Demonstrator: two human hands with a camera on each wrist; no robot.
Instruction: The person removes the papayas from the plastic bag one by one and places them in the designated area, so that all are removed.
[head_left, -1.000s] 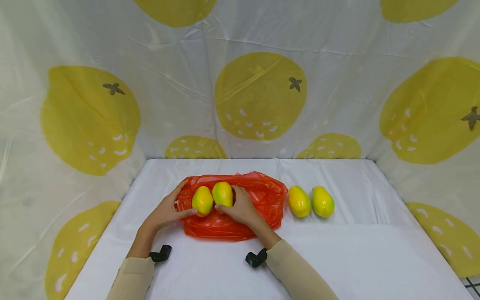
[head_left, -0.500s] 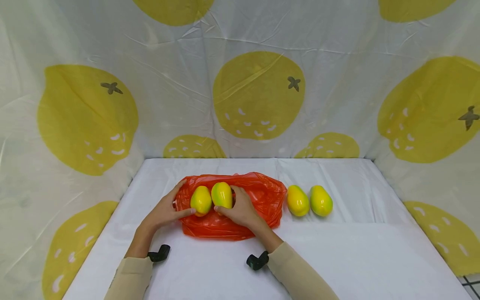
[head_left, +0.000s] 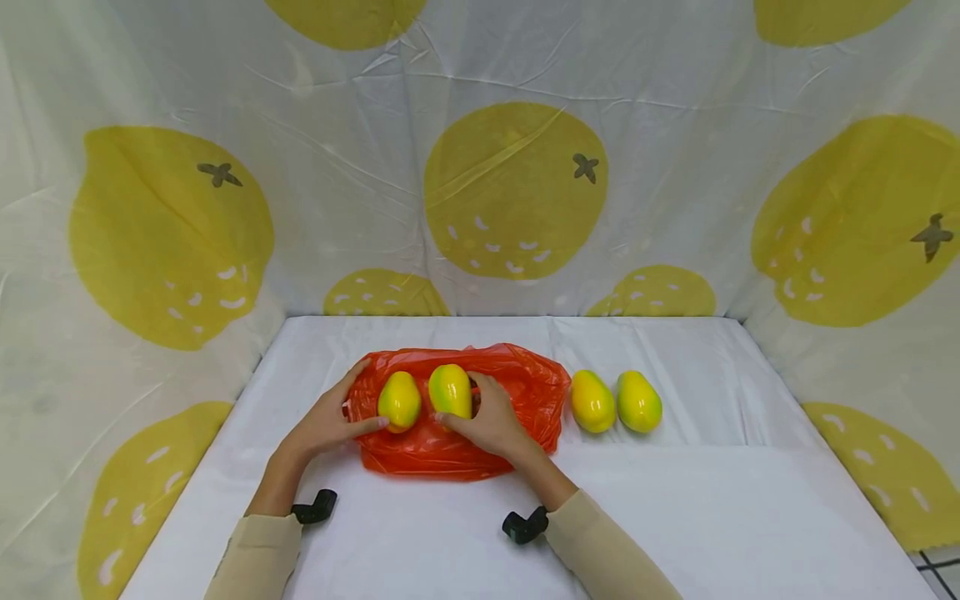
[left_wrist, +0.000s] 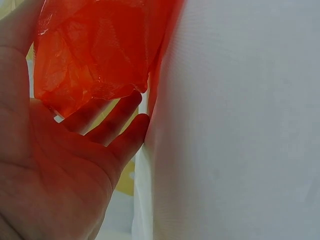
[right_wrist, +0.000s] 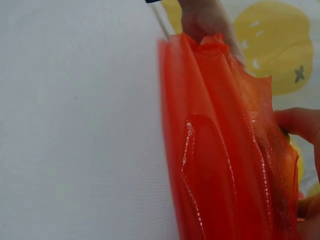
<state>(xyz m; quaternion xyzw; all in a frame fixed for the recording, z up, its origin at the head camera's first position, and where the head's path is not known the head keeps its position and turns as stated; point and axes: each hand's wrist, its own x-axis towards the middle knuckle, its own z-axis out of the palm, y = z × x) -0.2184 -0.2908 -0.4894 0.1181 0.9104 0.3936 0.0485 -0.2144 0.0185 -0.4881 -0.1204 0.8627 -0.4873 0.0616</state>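
Observation:
A red plastic bag (head_left: 450, 462) lies on the white table, with two yellow-green mangoes over its open top. My left hand (head_left: 322, 425) holds the bag's left end; its thumb reaches the left mango (head_left: 400, 402). In the left wrist view, the fingers (left_wrist: 122, 135) of that hand lie along the bag's outer side. My right hand (head_left: 491, 423) grips the other mango (head_left: 450, 390), thumb at its near side and fingers on its right. In the right wrist view the bag's wall hides most of this mango.
Two more mangoes, one (head_left: 592, 402) close to the bag's right end and another (head_left: 639, 402) beside it, lie on the white cloth (head_left: 712, 508). Behind stands a fabric wall (head_left: 360, 183) printed with big yellow fruits.
My right hand has shifted slightly right with its mango, widening the gap to the left mango. My left hand stays at the bag's left end.

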